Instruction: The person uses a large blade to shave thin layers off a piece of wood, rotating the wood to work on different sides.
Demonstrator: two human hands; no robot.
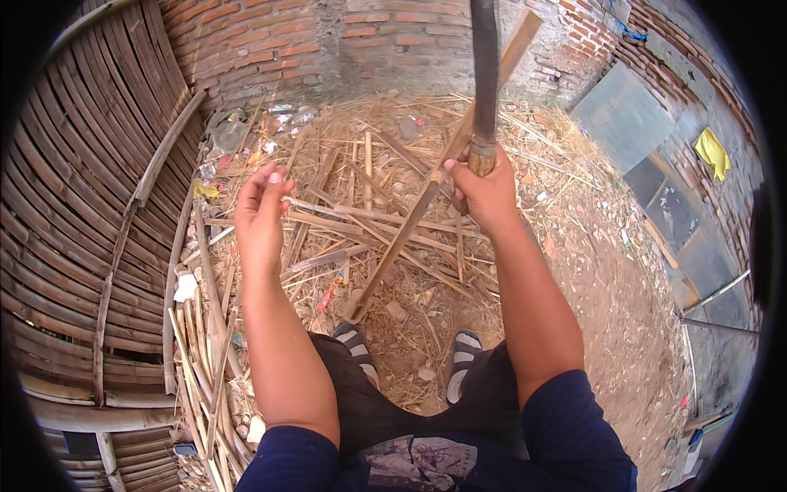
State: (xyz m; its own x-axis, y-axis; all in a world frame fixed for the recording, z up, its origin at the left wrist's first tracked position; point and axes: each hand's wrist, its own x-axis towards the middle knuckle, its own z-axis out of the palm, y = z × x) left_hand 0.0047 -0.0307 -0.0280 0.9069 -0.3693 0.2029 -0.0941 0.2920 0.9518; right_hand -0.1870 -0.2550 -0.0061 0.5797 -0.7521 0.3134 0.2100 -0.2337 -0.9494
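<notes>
My right hand [491, 190] is closed round the wooden handle of a machete [485, 74], its dark blade pointing up and away from me. A long split bamboo strip [402, 238] runs slantwise past that hand, from near my left foot up to the far right. Whether my fingers also grip this strip, I cannot tell. My left hand [262, 209] is raised to the left of it, fingers loosely bent and apart, with nothing visible in them. Beneath both hands, several bamboo pieces [369, 172] lie crisscrossed on the ground.
A slatted bamboo wall [65, 213] rises on the left, with a bundle of thin bamboo sticks [205, 385] beside it. A brick wall [393, 41] stands ahead. On the right, grey panels [623, 119] lean by a wall with a yellow cloth [712, 153]. Litter [287, 119] lies ahead.
</notes>
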